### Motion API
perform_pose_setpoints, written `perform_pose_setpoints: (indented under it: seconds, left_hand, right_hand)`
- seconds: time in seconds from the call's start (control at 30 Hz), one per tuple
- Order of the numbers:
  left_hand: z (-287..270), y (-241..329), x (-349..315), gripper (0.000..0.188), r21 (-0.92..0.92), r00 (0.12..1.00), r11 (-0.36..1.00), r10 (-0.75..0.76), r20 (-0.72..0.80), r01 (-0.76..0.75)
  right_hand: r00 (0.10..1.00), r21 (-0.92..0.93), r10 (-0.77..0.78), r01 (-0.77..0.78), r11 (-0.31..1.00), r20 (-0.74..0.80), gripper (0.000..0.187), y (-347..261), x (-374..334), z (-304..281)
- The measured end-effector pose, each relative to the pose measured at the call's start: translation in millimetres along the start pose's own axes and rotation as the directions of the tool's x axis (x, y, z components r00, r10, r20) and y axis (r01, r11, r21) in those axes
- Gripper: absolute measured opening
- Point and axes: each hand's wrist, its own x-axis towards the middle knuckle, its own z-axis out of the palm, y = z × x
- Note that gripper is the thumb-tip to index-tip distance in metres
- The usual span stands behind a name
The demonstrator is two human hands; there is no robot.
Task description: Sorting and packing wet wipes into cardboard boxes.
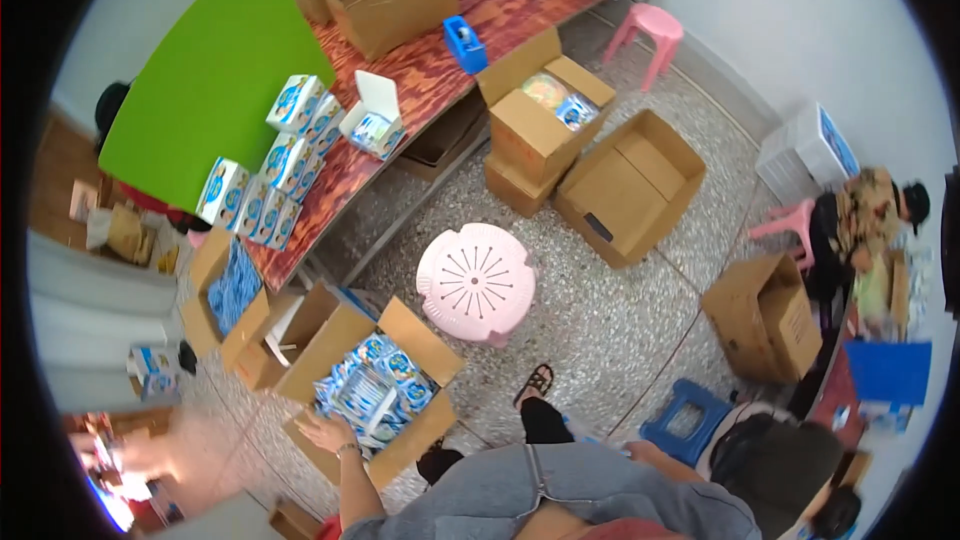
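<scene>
My left hand, with a band at the wrist, rests at the near-left flap of an open cardboard carton, its fingers stretched out and apart. Packed inside the carton are several blue and white printed packets, with a clear, glossy packet on top in the middle. Only part of my right hand shows beside my body, near a blue plastic stool. Its fingers are mostly hidden, so I cannot tell whether it holds anything.
A pink round stool stands beyond the carton. Along the red-patterned table are stacked small boxes and a blue tape dispenser. An open carton lies on the floor. Two other people sit at the right.
</scene>
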Motion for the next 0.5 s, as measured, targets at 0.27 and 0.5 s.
perform_pose_setpoints:
  seconds: [0.27,0.5]
  left_hand:
    - [-107,141,-62,0.066,-0.113,0.989,0.993,0.052,0.138,-0.036]
    - [-85,338,-67,0.071,-0.417,0.979,0.897,0.193,0.070,-0.147]
  right_hand:
    - [0.874,0.871,0.095,0.454,0.189,-0.477,0.039,-56,48,-348]
    - [0.835,-0.096,-0.270,0.256,0.962,-0.480,0.041,25,43,-357]
